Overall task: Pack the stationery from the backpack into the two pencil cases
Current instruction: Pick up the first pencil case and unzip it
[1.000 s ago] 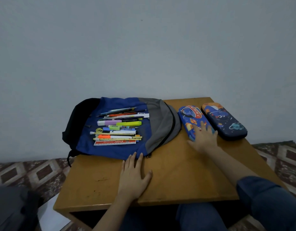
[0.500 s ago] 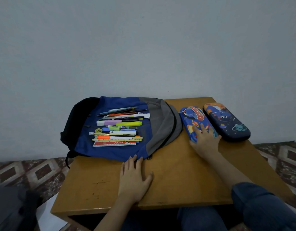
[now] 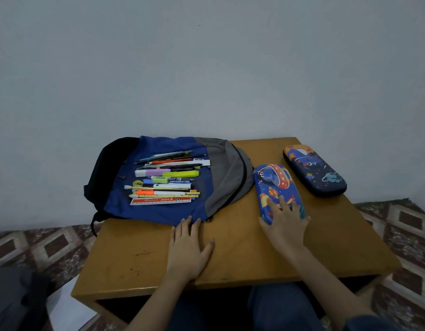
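Lower centre, I log the left hand (image 3: pixel 189 250) flat on the wooden table (image 3: pixel 135 259), fingers straight, tips at the near edge of the backpack (image 3: pixel 223 168). To its right, the right hand (image 3: pixel 286 226) lies spread over the near end of the bright blue pencil case (image 3: pixel 274 185), fingers uncurled. Centre: stationery (image 3: pixel 163 185) heaped on the backpack. Upper right, I note the dark pencil case (image 3: pixel 314 172), closed, apart from the first
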